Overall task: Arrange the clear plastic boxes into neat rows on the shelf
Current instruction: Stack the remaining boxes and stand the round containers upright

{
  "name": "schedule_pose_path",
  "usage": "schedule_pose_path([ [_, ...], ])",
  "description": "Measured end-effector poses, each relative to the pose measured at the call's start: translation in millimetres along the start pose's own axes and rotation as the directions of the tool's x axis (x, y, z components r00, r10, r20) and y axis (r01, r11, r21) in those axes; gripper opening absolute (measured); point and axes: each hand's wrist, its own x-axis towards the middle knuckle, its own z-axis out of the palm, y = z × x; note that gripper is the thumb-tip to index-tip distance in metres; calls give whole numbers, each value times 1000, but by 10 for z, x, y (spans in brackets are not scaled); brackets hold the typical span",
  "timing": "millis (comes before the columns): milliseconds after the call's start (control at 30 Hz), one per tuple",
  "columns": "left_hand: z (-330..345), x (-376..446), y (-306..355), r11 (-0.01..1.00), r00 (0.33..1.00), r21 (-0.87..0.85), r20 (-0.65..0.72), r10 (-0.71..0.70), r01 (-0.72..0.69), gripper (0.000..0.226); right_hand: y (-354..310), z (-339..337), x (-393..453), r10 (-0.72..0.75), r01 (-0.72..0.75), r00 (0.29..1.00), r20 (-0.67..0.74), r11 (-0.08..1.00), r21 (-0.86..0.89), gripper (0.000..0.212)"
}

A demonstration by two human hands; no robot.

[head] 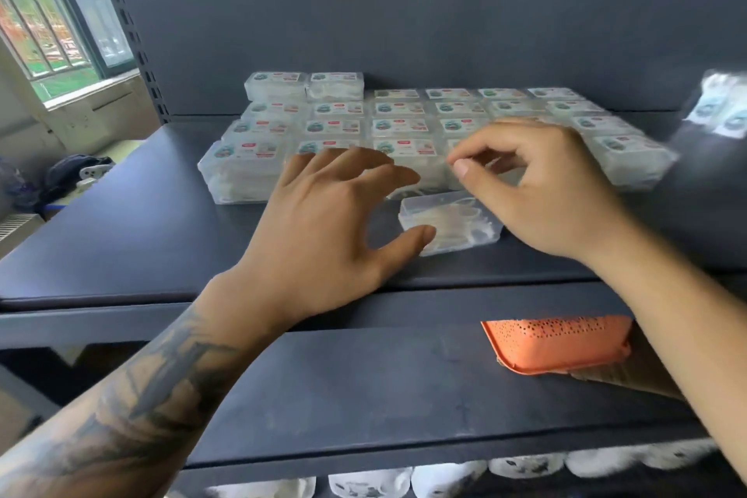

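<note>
Window (52, 12): far left, barred, green outside.
Shelf (121, 214): dark board running across the view, dark back wall behind it.
Rows of boxes (404, 125): clear plastic boxes with printed labels on top, packed side by side in rows toward the back of the shelf, from left of centre to the right; the two at the back left sit higher than their neighbours.
Left hand (323, 230): above the shelf in front of the rows, fingers spread and relaxed, thumb tip touching the front left corner of the loose box; it holds nothing.
Loose box (450, 224): clear plastic box with no label showing, lying flat on the shelf just in front of the rows, apart from them, between the two hands.
Right hand (541, 190): over the right end of the loose box, fingers curled, thumb and forefinger close together above the box; whether they pinch anything I cannot tell.
Orange basket (562, 344): perforated, on the lower shelf (364, 396), under the right forearm.
Blurred boxes (723, 105): far right edge, labelled, too smeared to make out.
</note>
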Motion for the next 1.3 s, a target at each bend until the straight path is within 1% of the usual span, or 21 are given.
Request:
schedule_pose_path([
  [33,22,-7,9,1000,1000,-26,5,13,-13,49,39,-1,-78,-12,11,1000,19,1000,4,11],
  [67,37,-6,17,997,1000,-70,14,25,-23,47,67,7,-138,-15,15,998,56,1000,7,15],
  [133,55,4,25,985,998,-172,43,44,-36,48,102,22,-232,-8,2,990,139,999,47,28],
  [233,71,7,16,974,994,-219,88,71,-50,52,102,14,-309,-44,15,978,203,990,141,37],
  [333,48,-27,-13,958,987,-285,136,88,-46,51,102,-21,-324,-75,35,962,262,987,154,41],
  [433,9,-60,-33,925,984,-380,169,53,15,43,121,-23,-324,-75,20,952,297,983,184,42],
  [500,-19,-68,-39,867,977,-492,208,36,73,32,133,-30,-323,-50,-40,948,314,961,272,43],
  [600,-6,-50,-64,751,967,-630,252,-43,198,52,125,-30,-331,7,-145,949,315,897,418,41],
  [633,-3,-39,-78,726,965,-650,250,-75,225,55,116,-20,-330,20,-163,951,308,880,446,42],
  [667,-4,-26,-85,705,964,-667,252,-91,241,53,107,-9,-330,35,-179,953,301,866,466,43],
  [800,-31,13,-47,620,963,-741,253,-96,257,33,77,12,-323,82,-228,949,304,844,485,42],
  [833,-33,10,-43,616,961,-743,261,-92,261,30,73,12,-326,90,-239,947,308,839,489,42],
  [933,-22,-5,-51,663,960,-705,269,-76,250,36,49,2,-330,103,-254,945,310,829,498,42],
  [1000,-15,4,-61,655,957,-708,279,-86,265,36,26,-8,-335,101,-254,945,312,828,500,43],
  [1100,-15,21,-64,580,949,-756,292,-117,304,36,0,-14,-346,90,-252,939,331,836,487,56],
  [1200,-29,26,-52,560,951,-772,284,-121,302,35,-12,-15,-352,80,-247,936,342,843,478,71],
  [1300,-22,22,-65,504,953,-809,267,-141,301,34,-6,-1,-337,85,-246,939,332,843,479,72],
])
